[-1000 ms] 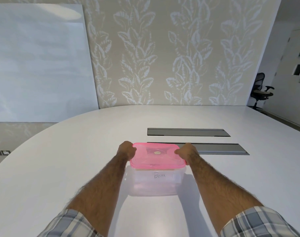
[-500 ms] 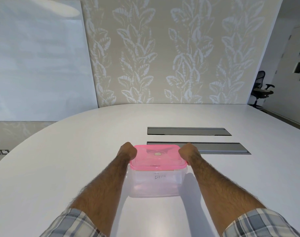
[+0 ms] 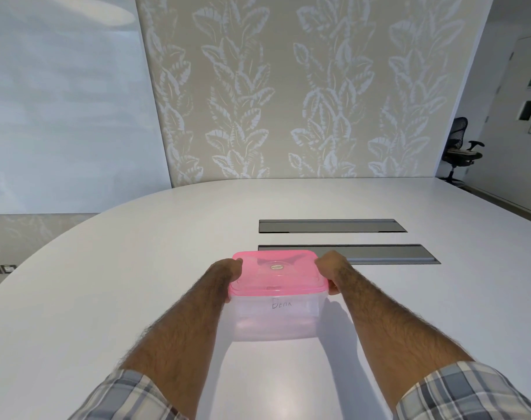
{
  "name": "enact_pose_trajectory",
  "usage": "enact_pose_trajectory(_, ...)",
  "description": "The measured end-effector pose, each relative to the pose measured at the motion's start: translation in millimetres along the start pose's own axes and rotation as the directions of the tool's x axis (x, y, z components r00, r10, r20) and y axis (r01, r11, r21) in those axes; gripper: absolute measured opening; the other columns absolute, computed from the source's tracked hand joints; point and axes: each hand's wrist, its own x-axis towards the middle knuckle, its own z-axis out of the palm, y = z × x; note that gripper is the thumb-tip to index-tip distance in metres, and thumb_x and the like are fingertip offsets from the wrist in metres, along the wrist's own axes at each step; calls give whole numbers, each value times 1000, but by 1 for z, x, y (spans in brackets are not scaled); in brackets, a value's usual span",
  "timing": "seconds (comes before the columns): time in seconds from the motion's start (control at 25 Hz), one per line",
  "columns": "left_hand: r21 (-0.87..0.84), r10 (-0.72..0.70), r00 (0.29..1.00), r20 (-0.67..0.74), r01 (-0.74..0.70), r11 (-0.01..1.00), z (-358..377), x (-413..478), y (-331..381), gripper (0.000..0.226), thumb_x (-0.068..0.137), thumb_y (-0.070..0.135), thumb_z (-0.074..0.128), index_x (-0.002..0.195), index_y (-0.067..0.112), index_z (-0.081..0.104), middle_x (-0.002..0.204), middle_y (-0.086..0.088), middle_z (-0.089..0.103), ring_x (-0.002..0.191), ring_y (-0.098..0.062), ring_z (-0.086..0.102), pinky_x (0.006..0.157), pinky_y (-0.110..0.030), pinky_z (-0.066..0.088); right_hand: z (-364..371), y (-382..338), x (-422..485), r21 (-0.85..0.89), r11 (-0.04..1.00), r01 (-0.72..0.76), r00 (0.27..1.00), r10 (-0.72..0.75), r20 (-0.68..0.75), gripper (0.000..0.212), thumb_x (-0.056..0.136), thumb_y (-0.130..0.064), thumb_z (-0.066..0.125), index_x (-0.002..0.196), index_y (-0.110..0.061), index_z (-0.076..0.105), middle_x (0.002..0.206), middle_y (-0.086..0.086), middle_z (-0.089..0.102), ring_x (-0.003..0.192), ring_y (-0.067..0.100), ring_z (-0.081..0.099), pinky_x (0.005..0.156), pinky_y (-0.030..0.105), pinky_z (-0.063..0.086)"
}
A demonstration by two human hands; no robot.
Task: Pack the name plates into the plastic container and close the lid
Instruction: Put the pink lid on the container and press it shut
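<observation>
A clear plastic container [image 3: 276, 321] stands on the white table [image 3: 106, 298], right in front of me. A pink lid [image 3: 276, 272] sits on top of it. Through the near wall shows a white name plate [image 3: 281, 304] with handwriting on it. My left hand [image 3: 228, 272] grips the left edge of the lid and container. My right hand [image 3: 331, 269] grips the right edge, its thumb curled under the lid's rim. The fingers of both hands are mostly hidden behind the container.
Two grey cable hatches [image 3: 331, 226] [image 3: 379, 254] lie flush in the table behind the container. A black office chair [image 3: 461, 153] stands by the door at the far right. A whiteboard [image 3: 61, 101] hangs on the left wall.
The container sits slightly nearer to me, and both hands have slid a little along the sides of the lid while keeping their hold. The view has tilted slightly.
</observation>
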Motion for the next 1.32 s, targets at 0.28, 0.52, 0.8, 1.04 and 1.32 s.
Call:
enact_pose_trajectory(0.28,143,125,989,-82,-112,983,5,-15,-11,63,100,55,35,132,4,53,112,-13,59,80,-33,71,80,-44,61,-7,6,-8,35,999,-24,997,22,78,33,97,-29,60,77,-7,45,51,10,44,40,19,44,66,43,57)
enact_pose_trajectory(0.52,285,206,968,-146,-158,945,8,-23,-20,61,101,52,33,131,5,57,129,-15,62,108,-35,66,95,-43,54,-13,4,-25,30,999,-44,994,41,103,42,88,-24,75,107,8,56,74,21,60,54,30,62,61,48,62)
enact_pose_trajectory(0.8,66,75,997,31,-77,995,-2,-34,-14,50,99,42,55,128,2,47,136,-19,51,88,-38,71,31,-28,48,-20,5,-47,214,963,-164,952,98,290,69,86,-15,78,140,7,41,137,20,50,67,39,67,78,51,60)
enact_pose_trajectory(1.04,43,64,997,51,-66,997,-14,-35,-12,55,94,35,66,128,-3,45,131,-22,55,50,-27,64,46,-35,57,-19,8,-50,201,968,-152,966,102,236,54,83,-17,80,123,7,52,106,16,57,64,29,62,75,41,61)
enact_pose_trajectory(1.32,-39,37,992,118,-33,999,-25,-34,-13,36,90,19,73,111,-3,53,83,-15,58,60,-25,57,54,-38,56,-22,6,-47,144,975,-168,964,132,233,51,81,-20,82,117,4,55,89,16,58,64,25,60,57,34,55)
